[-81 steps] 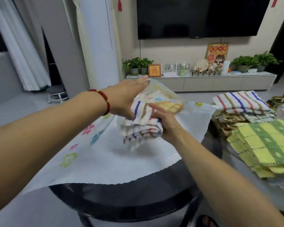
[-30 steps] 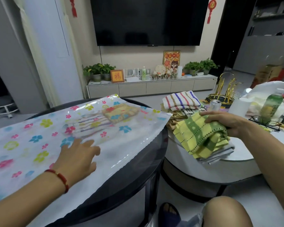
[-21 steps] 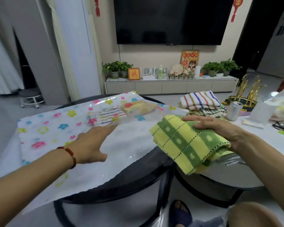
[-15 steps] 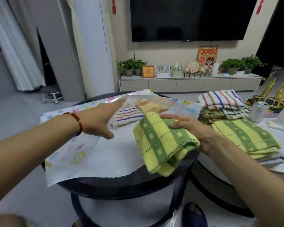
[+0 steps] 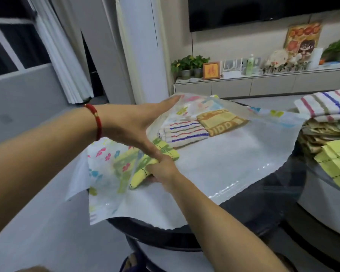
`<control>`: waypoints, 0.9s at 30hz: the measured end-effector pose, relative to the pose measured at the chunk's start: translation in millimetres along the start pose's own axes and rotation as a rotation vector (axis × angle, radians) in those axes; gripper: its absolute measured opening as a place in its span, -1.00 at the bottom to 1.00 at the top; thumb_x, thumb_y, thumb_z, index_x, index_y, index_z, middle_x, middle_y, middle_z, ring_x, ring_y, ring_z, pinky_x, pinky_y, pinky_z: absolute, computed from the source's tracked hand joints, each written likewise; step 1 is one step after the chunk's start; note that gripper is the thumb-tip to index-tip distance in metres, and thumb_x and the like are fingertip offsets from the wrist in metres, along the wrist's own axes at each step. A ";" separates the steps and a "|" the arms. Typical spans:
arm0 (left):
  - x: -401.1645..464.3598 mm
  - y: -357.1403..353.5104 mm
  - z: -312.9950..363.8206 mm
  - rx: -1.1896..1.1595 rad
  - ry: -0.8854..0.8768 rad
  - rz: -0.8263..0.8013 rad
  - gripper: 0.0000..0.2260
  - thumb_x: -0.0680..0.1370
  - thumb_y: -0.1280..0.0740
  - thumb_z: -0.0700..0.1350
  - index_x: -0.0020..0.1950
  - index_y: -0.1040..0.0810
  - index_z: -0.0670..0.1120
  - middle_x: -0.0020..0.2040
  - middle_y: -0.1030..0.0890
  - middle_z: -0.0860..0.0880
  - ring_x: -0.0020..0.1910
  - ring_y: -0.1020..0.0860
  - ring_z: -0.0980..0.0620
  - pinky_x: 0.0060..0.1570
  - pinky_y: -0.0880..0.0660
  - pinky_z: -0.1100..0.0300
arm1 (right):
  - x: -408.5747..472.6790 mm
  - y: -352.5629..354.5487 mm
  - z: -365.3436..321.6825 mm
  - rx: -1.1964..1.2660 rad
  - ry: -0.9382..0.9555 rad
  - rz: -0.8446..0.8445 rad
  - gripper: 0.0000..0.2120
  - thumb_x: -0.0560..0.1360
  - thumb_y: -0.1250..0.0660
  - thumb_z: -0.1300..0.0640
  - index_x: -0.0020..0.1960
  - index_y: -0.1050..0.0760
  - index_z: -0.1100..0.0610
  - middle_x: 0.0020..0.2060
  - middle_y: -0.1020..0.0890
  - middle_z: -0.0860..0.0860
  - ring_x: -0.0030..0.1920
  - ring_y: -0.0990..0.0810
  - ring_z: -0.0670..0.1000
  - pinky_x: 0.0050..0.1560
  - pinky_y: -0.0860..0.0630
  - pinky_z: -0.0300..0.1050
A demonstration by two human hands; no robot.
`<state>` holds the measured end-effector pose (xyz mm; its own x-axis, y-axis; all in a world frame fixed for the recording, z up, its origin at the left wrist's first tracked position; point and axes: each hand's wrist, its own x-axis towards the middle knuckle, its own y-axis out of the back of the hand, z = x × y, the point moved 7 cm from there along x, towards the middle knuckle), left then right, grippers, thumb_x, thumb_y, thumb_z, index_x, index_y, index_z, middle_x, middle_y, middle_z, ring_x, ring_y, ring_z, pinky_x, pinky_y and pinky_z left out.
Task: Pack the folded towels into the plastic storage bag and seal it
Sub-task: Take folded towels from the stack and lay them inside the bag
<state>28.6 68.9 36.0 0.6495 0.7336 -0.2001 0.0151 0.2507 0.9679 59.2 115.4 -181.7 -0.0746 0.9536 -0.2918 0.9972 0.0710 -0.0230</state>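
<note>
A large plastic storage bag (image 5: 220, 165) with coloured flower prints lies across a round dark glass table (image 5: 263, 209). My left hand (image 5: 133, 122) lifts the bag's upper sheet at its mouth. My right hand (image 5: 161, 167) grips a folded yellow-green checked towel (image 5: 155, 158) that sits partly inside the bag's left side. Deeper in the bag lie a striped towel (image 5: 185, 131) and a yellow-brown towel (image 5: 220, 120).
To the right, a second round table holds a stack of folded towels: a striped one (image 5: 326, 105) on top and a yellow-green checked one (image 5: 338, 160) in front. A low white cabinet (image 5: 263, 83) with plants stands against the far wall.
My right hand carried the yellow-green towel from the right stack to the bag and pushed it into the left side. My left hand moved from resting on the bag to lifting its upper sheet.
</note>
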 end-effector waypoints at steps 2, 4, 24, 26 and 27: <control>0.4 -2.9 -2.8 0.013 -0.030 0.007 0.17 0.28 -0.53 0.27 0.52 0.34 0.28 0.44 0.14 0.48 0.10 0.11 0.80 0.03 0.07 0.80 | 6.4 -0.7 -1.6 -0.102 0.056 0.085 -0.55 0.54 -0.33 0.25 0.43 -0.52 0.16 0.29 -0.64 0.19 0.24 -0.64 0.21 0.27 -0.61 0.13; -0.6 -6.5 -9.2 0.023 -0.025 0.006 0.15 0.32 -0.55 0.21 0.50 0.35 0.31 0.51 0.07 0.40 0.24 0.03 0.67 0.06 0.03 0.78 | 12.2 -7.1 -9.2 -0.094 0.107 0.140 -0.57 0.55 -0.34 0.14 0.40 -0.53 0.19 0.31 -0.63 0.19 0.29 -0.61 0.23 0.31 -0.58 0.17; -16.9 -10.8 4.1 -0.007 -0.046 0.111 -0.02 0.37 -0.40 0.36 0.53 0.24 0.34 0.40 0.06 0.54 0.30 -0.09 0.54 0.14 0.05 0.72 | -35.7 9.4 -47.1 -0.845 0.423 -0.029 -0.61 0.60 -0.16 0.30 0.38 -0.55 0.18 0.33 -0.60 0.23 0.34 -0.52 0.29 0.39 -0.42 0.15; -14.1 -13.4 9.6 0.039 -0.028 0.168 -0.09 0.42 -0.41 0.29 0.59 0.11 0.23 0.53 -0.06 0.34 0.41 -0.19 0.31 0.27 -0.01 0.56 | -52.1 38.2 -44.3 -0.923 0.501 -0.011 -0.60 0.60 -0.19 0.29 0.37 -0.59 0.09 0.34 -0.63 0.13 0.33 -0.56 0.18 0.37 -0.47 0.06; -11.2 -14.6 13.3 0.072 -0.031 0.208 -0.14 0.45 -0.41 0.24 0.60 0.01 0.17 0.56 -0.13 0.25 0.45 -0.21 0.22 0.32 -0.04 0.47 | -61.8 57.6 -42.1 -0.960 0.528 0.000 -0.60 0.61 -0.21 0.28 0.36 -0.60 0.07 0.34 -0.64 0.08 0.32 -0.58 0.12 0.36 -0.48 0.02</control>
<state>31.2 48.6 26.1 0.6670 0.7450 0.0090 -0.0682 0.0491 0.9965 121.3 72.9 -124.7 -0.2930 0.9426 0.1601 0.6002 0.0510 0.7982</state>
